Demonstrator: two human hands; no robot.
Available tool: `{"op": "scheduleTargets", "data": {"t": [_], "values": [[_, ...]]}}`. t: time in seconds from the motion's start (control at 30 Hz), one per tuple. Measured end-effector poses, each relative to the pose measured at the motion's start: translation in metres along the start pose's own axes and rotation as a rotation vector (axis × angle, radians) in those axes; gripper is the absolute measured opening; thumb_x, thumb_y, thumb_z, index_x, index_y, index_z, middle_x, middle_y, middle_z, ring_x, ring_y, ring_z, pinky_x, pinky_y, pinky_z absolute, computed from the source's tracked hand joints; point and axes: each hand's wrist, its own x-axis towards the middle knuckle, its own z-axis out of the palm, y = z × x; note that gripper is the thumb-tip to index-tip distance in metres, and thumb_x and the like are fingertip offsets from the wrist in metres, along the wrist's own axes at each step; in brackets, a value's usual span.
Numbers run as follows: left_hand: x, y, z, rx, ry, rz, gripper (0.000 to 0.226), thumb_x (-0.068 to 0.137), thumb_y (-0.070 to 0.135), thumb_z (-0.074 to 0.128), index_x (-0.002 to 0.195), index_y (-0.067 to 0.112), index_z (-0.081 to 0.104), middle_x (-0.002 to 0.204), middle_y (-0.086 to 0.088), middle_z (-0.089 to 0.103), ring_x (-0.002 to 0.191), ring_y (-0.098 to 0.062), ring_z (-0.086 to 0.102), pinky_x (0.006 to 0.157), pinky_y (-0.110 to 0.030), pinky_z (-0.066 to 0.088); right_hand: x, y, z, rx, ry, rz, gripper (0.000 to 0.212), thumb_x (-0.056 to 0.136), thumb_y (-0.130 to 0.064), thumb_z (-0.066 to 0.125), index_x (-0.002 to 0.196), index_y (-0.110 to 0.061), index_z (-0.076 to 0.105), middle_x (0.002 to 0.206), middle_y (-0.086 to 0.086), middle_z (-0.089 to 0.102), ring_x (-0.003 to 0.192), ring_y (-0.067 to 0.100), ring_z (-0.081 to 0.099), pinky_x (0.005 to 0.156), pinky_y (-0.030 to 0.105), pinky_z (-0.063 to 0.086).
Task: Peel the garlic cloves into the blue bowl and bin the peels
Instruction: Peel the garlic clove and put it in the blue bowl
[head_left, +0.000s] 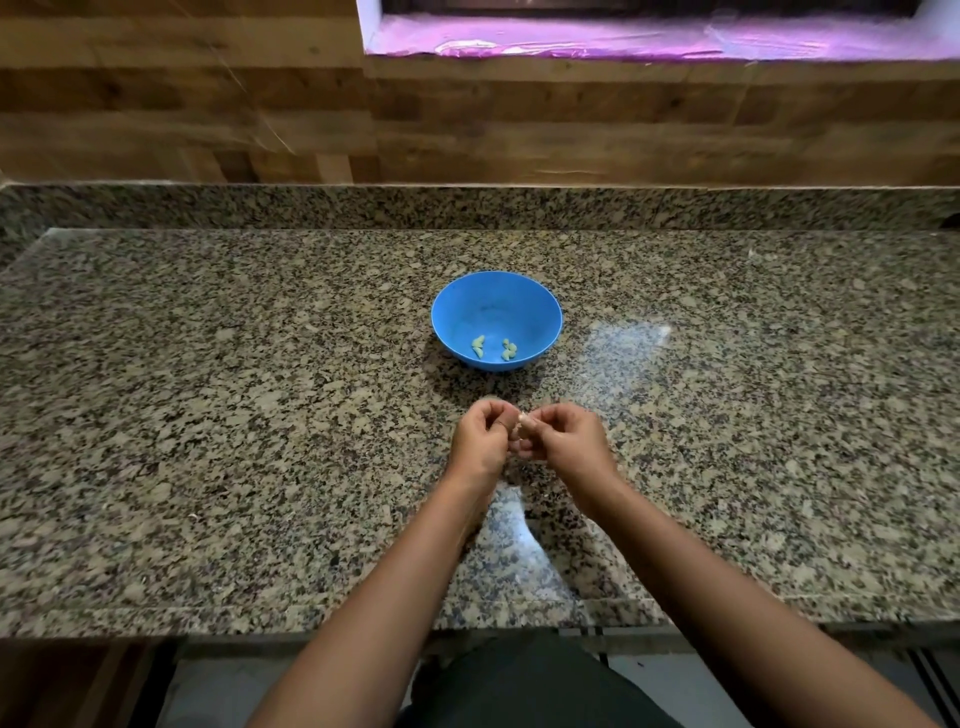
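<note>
Now both hands meet just above the granite surface (208, 415) — right hand (569, 441) pinching a garlic clove (523, 423), left hand (479, 441) curled against it, grip apparently on the skin. Beyond them, the blue bowl (493, 304) holds about 5 peeled cloves (506, 351).

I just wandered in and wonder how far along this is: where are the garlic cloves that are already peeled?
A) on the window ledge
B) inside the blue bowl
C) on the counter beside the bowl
B: the peeled cloves lie at the bottom of the blue bowl, while the left hand and right hand pinch another clove nearer the person.
</note>
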Motion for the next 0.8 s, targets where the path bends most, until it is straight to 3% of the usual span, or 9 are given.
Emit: {"op": "scheduleTargets", "data": {"t": [0.07,0.13,0.3,0.47,0.57,0.7,0.8], "values": [[0.003,-0.001,-0.004,0.046,0.013,0.047,0.017,0.096,0.007,0.048,0.08,0.011,0.052,0.068,-0.003,0.056,0.055,-0.01,0.053,0.05,-0.022,0.048,0.0,-0.005,0.001,0.331,-0.061,0.16,0.012,0.09,0.003,0.053,0.082,0.008,0.059,0.068,0.014,0.061,0.054,0.013,0.06,0.053,0.019,0.053],[0.004,-0.003,-0.008,0.022,0.016,0.016,0.016,0.097,0.008,0.047,0.082,0.01,0.052,0.067,-0.005,0.055,0.054,-0.012,0.051,0.049,-0.023,0.048,0.0,-0.009,-0.003,0.348,-0.087,0.179,0.011,0.09,0.005,0.051,0.084,0.01,0.059,0.066,0.014,0.061,0.051,0.013,0.06,0.051,0.019,0.053],[-0.003,-0.013,-0.006,0.007,-0.052,-0.075,0.013,0.096,0.008,0.048,0.087,0.004,0.057,0.068,-0.004,0.061,0.05,-0.005,0.057,0.047,-0.015,0.045,0.001,-0.007,-0.007,0.16,-0.074,0.129,0.008,0.09,0.001,0.054,0.089,0.007,0.06,0.07,0.015,0.061,0.058,0.02,0.061,0.059,0.027,0.057],[-0.001,-0.011,-0.014,-0.088,-0.051,-0.119,0.008,0.091,0.001,0.054,0.095,0.002,0.061,0.079,-0.007,0.063,0.066,-0.011,0.058,0.06,-0.017,0.051,-0.002,-0.003,-0.011,-0.279,0.029,-0.038,0.012,0.092,-0.006,0.054,0.084,-0.013,0.058,0.083,0.009,0.065,0.078,0.027,0.065,0.074,0.041,0.057],[0.0,-0.004,-0.017,-0.128,-0.088,-0.13,0.005,0.087,0.004,0.061,0.087,0.002,0.064,0.076,-0.008,0.064,0.064,-0.012,0.058,0.058,-0.016,0.051,-0.01,-0.003,-0.009,-0.455,0.008,-0.135,0.007,0.093,-0.009,0.053,0.092,-0.012,0.059,0.084,0.004,0.064,0.079,0.025,0.063,0.072,0.038,0.054],[0.002,-0.002,-0.017,-0.182,-0.052,-0.146,0.007,0.085,-0.004,0.059,0.083,-0.001,0.064,0.076,-0.011,0.064,0.058,-0.01,0.06,0.057,-0.016,0.054,-0.009,-0.005,-0.007,-0.396,-0.002,-0.101,0.013,0.093,-0.005,0.05,0.098,-0.011,0.06,0.09,0.003,0.064,0.085,0.028,0.064,0.074,0.038,0.056],[0.004,-0.003,-0.019,-0.206,-0.006,-0.143,0.008,0.085,-0.004,0.059,0.083,0.0,0.065,0.073,-0.009,0.064,0.055,-0.008,0.061,0.056,-0.015,0.054,-0.004,0.001,-0.011,-0.423,0.03,-0.047,0.025,0.094,0.002,0.042,0.108,-0.005,0.061,0.093,0.003,0.062,0.07,0.018,0.059,0.06,0.026,0.051]]}}
